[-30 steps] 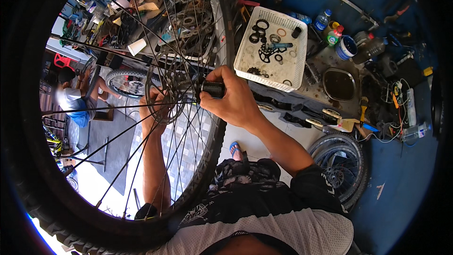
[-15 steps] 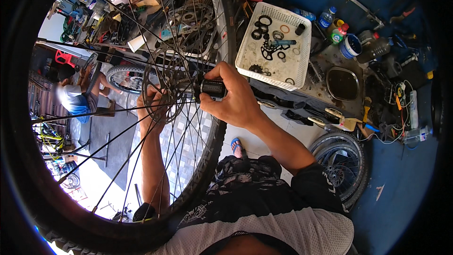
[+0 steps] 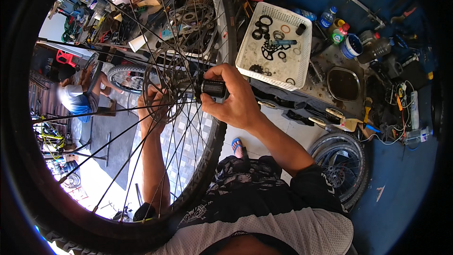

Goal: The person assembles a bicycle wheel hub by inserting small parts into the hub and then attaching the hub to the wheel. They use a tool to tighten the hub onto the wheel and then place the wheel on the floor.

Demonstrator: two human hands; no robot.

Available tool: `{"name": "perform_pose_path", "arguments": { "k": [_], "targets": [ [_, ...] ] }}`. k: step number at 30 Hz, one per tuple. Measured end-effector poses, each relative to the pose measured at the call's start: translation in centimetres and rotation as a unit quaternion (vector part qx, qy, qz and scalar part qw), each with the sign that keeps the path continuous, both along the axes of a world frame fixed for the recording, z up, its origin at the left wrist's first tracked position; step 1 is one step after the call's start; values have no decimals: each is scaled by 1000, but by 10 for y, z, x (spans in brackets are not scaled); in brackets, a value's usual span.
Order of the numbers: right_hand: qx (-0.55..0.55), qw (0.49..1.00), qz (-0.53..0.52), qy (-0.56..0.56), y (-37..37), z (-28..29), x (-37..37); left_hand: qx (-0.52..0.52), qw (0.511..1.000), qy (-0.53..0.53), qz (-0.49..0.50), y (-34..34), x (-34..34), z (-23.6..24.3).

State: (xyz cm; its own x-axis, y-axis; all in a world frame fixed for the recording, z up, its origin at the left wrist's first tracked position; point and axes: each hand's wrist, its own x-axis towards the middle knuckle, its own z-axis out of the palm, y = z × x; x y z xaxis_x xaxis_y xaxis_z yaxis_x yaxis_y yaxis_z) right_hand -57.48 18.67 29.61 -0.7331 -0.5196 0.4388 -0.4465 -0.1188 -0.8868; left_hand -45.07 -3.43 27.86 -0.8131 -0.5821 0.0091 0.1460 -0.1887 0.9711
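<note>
A spoked bicycle wheel point(image 3: 22, 113) stands upright across my left side, with a brake disc point(image 3: 175, 115) and hub point(image 3: 188, 86) at its centre. My right hand point(image 3: 232, 98) is closed on a black cylindrical hub part point(image 3: 212, 88) at the hub's right end, thumb and forefinger on either side. My left hand point(image 3: 151, 106) reaches to the hub from behind the spokes and disc, fingers curled; what they grip is partly hidden. Just beyond my right hand, a white perforated tray point(image 3: 245, 56) holds rings, a toothed cage-like part and small pieces.
A cluttered bench point(image 3: 318, 92) has bottles, a tub point(image 3: 351, 47), a metal pan point(image 3: 343, 85) and cables. More tools and parts point(image 3: 127, 14) lie beyond the spokes. Spare wheels point(image 3: 339, 174) rest at lower right. Another person point(image 3: 73, 97) sits at left beside a wheel.
The view has shifted a little, so the bench and the other person sit slightly differently in the picture. Both my hands keep nearly the same position and grip at the hub.
</note>
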Motion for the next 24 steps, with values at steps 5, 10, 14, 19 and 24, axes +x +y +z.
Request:
{"name": "perform_pose_path", "arguments": {
  "k": [5,10,14,19,24],
  "targets": [
    [4,1000,12,24,1,-1,-5,29,1000,9,1,1,1,0],
    [11,996,2,92,-1,-3,-8,20,1000,-4,5,-1,0,-2],
    [2,989,13,148,0,-6,-13,42,999,11,-9,-5,4,-5],
    [-26,968,25,250,2,-7,-21,14,999,14,-40,-18,6,-12],
    [3,948,51,315,6,-4,-28,29,999,22,-34,-22,8,-15]
  ]
}}
